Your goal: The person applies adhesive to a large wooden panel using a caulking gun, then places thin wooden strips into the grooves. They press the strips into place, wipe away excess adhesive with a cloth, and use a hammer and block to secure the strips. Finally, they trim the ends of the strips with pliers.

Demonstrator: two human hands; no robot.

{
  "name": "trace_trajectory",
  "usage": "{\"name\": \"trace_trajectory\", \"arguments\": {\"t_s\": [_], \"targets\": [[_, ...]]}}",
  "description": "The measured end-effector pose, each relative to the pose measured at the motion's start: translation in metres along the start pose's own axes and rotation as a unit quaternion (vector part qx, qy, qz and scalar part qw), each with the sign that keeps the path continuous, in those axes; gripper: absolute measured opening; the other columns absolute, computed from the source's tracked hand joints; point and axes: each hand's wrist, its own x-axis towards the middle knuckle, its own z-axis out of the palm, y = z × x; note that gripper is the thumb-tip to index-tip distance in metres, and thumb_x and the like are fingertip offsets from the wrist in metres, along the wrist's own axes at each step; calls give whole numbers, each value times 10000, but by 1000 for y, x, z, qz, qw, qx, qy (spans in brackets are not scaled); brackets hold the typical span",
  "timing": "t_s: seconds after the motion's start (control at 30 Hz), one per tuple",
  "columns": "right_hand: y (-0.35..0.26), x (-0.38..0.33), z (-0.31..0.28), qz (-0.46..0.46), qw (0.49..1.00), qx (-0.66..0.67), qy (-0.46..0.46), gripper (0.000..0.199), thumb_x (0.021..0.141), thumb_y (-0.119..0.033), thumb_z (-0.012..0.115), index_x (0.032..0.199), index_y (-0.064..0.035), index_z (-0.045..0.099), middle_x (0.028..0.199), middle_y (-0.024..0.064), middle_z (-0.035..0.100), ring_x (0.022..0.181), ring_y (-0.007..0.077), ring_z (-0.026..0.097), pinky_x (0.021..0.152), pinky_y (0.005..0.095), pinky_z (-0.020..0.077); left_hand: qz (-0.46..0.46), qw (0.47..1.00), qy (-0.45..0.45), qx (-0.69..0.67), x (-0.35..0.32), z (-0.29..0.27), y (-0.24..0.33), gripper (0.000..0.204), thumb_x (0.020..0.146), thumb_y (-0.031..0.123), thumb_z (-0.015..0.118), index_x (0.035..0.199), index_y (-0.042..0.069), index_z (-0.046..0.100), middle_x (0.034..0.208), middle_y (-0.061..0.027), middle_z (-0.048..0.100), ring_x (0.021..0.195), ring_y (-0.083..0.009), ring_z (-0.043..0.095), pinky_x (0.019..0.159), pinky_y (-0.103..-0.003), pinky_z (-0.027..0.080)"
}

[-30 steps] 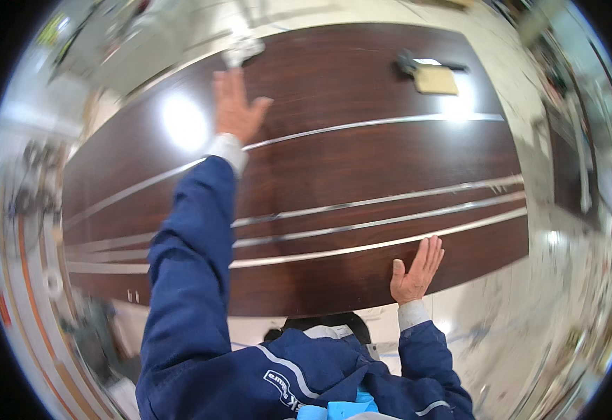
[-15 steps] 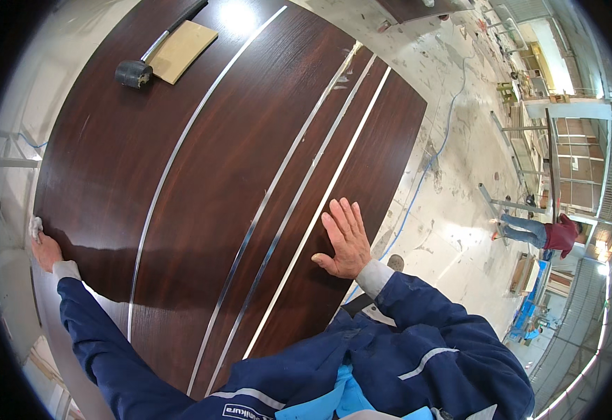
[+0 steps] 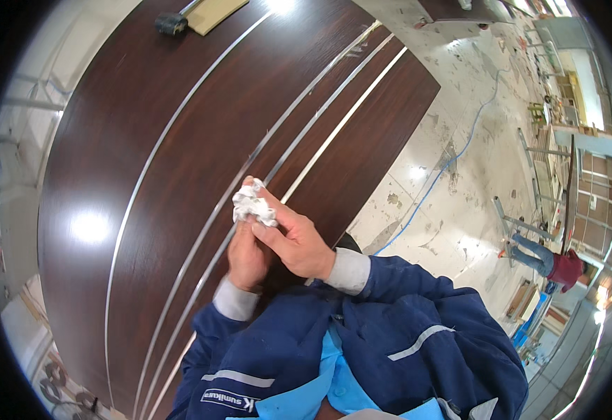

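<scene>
Gripping: the left hand (image 3: 247,260) and the right hand (image 3: 300,241) met around a crumpled white cloth (image 3: 255,204), above the dark wood-grain panel (image 3: 173,182).
Left hand: its fingers ran up to the lower part of the bundle and appeared closed on it, though the tips were hidden by folds and by the other hand.
Right hand: it came across from the side, thumb pressed to the cloth's lower edge, fingers gripping from behind; one fingertip showed past the top.
Cloth: it sat bunched between the two hands, near the body; two hands probably kept its loose folds gathered into a compact wad.
Forearms: both navy sleeves (image 3: 390,283) were drawn in close before the chest, likely because a small, soft thing was easier to manage there.
Pale strips (image 3: 348,120): they ran along the panel, some passing beneath the hands in this view.
Mallet (image 3: 171,24) and beige block (image 3: 215,15): they lay side by side toward the panel's far end, well apart from the hands, presumably to be out of their way.
Floor (image 3: 418,231): a blue hose (image 3: 453,164) trailed across it, beyond the panel's right edge.
Co-worker (image 3: 565,270): a person in a dark red top stood well apart, near metal trestles (image 3: 526,225).
</scene>
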Motion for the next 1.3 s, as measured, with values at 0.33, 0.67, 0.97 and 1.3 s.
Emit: {"name": "trace_trajectory", "arguments": {"t_s": [0.33,0.67,0.97,1.3], "targets": [[-9,-6,-47,174,981,76,-49,157,1015,-84,630,1106,-1,727,967,22,721,849,82,646,751,284,535,137,940,149,275,-41,43,-48,448,1150,194,434,1534,-34,471,1436,-151,608,1295,-200,586,1125,-341,444],[-40,-15,-114,348,919,179,-36,453,1145,-298,483,1510,-30,474,1321,61,636,1180,157,612,1007,337,518,234,749,98,612,-32,90,-107,786,1113,559,347,1604,-55,335,1683,-318,260,1583,-506,204,1299,-546,125],[-40,19,-78,-93,969,-208,-97,386,1096,-145,550,1459,-25,596,1152,88,726,1040,112,669,894,266,547,211,963,132,100,-53,139,-88,742,1163,374,279,1664,-91,-10,1773,-186,61,1640,-272,71,1309,-365,79],[-33,51,-89,368,919,137,-28,303,1120,-310,536,1163,-26,631,893,78,685,697,172,651,708,388,625,223,841,215,443,-62,120,-107,544,992,-42,591,1529,-14,513,1524,-212,570,1397,-283,568,1132,-361,459]]}}
